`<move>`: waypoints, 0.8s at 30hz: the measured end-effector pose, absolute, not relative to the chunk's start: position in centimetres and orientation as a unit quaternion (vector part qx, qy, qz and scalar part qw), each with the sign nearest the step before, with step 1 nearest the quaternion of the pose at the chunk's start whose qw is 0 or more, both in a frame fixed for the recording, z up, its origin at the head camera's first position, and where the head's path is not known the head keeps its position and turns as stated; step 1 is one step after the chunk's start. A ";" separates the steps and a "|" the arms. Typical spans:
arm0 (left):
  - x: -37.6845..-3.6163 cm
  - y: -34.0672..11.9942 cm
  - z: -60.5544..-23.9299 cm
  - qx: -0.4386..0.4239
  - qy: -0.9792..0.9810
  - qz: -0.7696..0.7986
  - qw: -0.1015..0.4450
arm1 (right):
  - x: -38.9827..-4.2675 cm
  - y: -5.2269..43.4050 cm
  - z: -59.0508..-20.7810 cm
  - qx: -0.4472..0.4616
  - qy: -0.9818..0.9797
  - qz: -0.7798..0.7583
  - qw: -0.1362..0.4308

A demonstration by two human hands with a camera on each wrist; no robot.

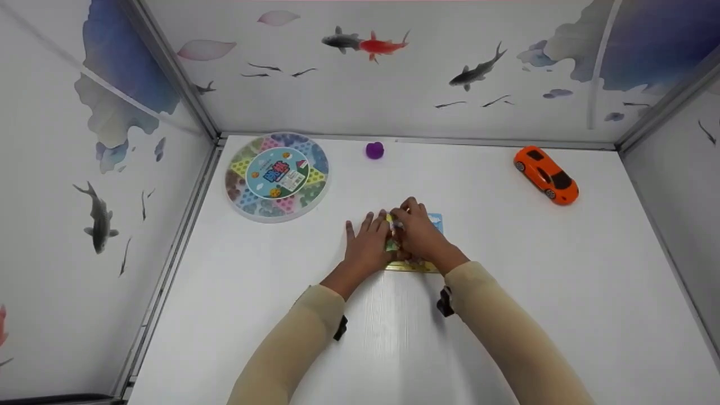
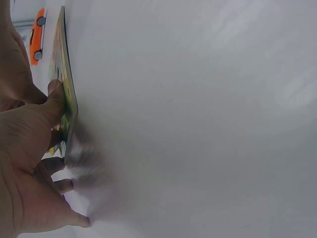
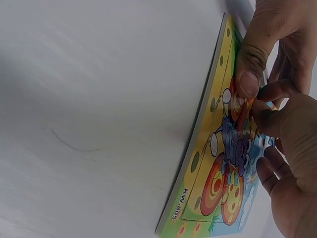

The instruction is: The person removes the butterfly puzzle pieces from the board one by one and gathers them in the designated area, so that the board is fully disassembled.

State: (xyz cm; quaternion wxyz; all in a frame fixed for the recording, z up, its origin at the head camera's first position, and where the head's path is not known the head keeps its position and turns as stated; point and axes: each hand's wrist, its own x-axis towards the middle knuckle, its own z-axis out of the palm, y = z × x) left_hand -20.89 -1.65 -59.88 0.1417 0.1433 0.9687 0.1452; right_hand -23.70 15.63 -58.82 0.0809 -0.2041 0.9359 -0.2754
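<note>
Yellow-bordered puzzle board (image 3: 208, 163) lies flat on the white table (image 1: 506, 315), about midway between the left and right edges and slightly nearer the front edge than the back wall. Printed picture on it: a butterfly with orange ringed wings and a blue body; the code "KW-805" runs along the yellow border.

Left hand (image 1: 368, 244): rests on the board's left edge. In the head view the fingers are fairly straight and spread on the table just beside the board. The left wrist view shows the thumb (image 2: 58, 96) laid against the board's thin edge (image 2: 67, 94), the other fingertips on the bare surface. No curl round anything.

Right hand (image 1: 419, 233): lies over the middle of the board and covers most of it in the head view. In the right wrist view its fingers are curled, and thumb and fingertip meet over a small puzzle piece (image 3: 242, 106) near the butterfly's head. Pinch seems likely, though the piece itself is largely hidden. The left thumb presses the board just beside it.

Elsewhere on the table: round game box (image 1: 277, 174) near the back left corner, purple lump (image 1: 374, 150) at the back edge, orange toy car (image 1: 545, 174) toward the back right corner. All lie well apart from both hands.
</note>
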 end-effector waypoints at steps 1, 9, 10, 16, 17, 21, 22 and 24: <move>-20.9 -1.7 -59.9 0.144 0.969 0.145 0.142 | -23.7 15.6 -58.7 -0.205 0.935 -0.276 0.082; -20.9 -1.6 -60.1 0.147 0.972 0.122 0.134 | -23.7 15.3 -58.5 -0.213 0.938 -0.259 0.088; -20.9 -1.6 -60.1 0.146 0.972 0.125 0.135 | -23.7 15.2 -58.5 -0.212 0.938 -0.260 0.091; -20.9 -1.5 -60.0 0.146 0.969 0.140 0.140 | -23.9 15.4 -58.3 -0.210 0.935 -0.263 0.112; -20.9 -1.5 -60.0 0.145 0.969 0.142 0.139 | -23.9 15.5 -58.2 -0.214 0.935 -0.260 0.111; -21.0 -1.6 -60.0 0.142 0.969 0.145 0.138 | -23.7 16.1 -58.1 -0.235 0.939 -0.235 0.088; -21.0 -1.6 -60.1 0.142 0.970 0.143 0.139 | -23.7 16.4 -58.1 -0.239 0.942 -0.220 0.077; -21.0 -1.5 -60.1 0.141 0.970 0.142 0.140 | -23.6 17.0 -58.1 -0.242 0.949 -0.194 0.058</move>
